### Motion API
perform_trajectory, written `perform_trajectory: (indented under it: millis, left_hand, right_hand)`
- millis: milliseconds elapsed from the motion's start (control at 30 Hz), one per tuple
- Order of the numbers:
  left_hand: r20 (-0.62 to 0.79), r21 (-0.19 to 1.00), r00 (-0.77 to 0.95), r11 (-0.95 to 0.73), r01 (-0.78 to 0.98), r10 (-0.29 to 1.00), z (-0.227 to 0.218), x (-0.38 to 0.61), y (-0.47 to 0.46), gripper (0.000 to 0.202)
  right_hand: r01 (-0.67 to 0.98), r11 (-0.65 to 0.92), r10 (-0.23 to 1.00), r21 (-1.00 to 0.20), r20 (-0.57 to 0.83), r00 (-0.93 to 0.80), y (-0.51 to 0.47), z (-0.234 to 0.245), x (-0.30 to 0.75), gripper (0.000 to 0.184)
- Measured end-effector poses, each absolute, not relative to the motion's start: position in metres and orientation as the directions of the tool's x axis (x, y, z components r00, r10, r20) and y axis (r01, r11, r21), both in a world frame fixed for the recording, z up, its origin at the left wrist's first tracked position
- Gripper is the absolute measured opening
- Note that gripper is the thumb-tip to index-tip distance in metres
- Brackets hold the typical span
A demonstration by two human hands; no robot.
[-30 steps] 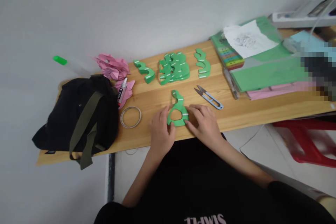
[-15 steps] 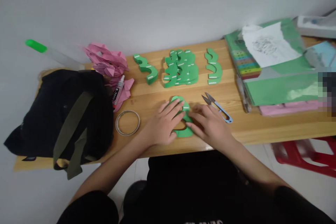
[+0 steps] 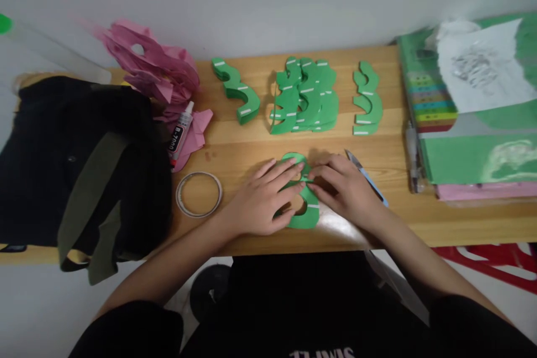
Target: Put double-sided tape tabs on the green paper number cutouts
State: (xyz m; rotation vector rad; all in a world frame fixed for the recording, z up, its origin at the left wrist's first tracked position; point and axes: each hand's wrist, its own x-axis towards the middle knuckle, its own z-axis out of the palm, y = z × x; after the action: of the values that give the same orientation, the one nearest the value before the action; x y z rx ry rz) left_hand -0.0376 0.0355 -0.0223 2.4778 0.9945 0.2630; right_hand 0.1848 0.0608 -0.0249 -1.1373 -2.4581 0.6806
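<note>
A green paper cut-out [image 3: 305, 213] with small white tape strips lies near the front edge of the wooden table [image 3: 235, 148]. My left hand [image 3: 259, 201] rests flat on its left part, fingers stretched out. My right hand [image 3: 348, 190] presses on its right part with the fingers curled down, fingertips meeting those of the left hand. Small scissors [image 3: 369, 179] lie partly hidden behind my right hand.
Further back lie a green cut-out [image 3: 235, 92], a pile of several [image 3: 306, 98] and another stack [image 3: 367, 100]. Pink paper scraps [image 3: 151, 67], a glue tube [image 3: 178, 134], a tape roll [image 3: 198, 194] and a black bag [image 3: 79, 162] sit left. Coloured paper sheets [image 3: 474, 123] lie right.
The view swung and came closer. My left hand went from gripping the cut-out's edge to lying flat over it; the cut-out's upper part got folded down. My right hand stayed on it.
</note>
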Motion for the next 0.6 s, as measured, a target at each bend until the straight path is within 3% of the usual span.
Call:
perform_trajectory:
  millis: [333,600]
  left_hand:
    - [0.056,0.49,0.716,-0.644,0.588,0.696,-0.025,-0.037,0.035,0.052]
    - [0.066,0.434,0.725,-0.674,0.598,0.685,-0.026,-0.038,0.034,0.053]
  right_hand:
    - [0.588,0.563,0.778,-0.581,0.135,-0.613,0.064,-0.028,0.188,0.014]
    - [0.644,0.655,0.729,-0.396,0.105,-0.677,0.075,-0.028,0.18,0.02]
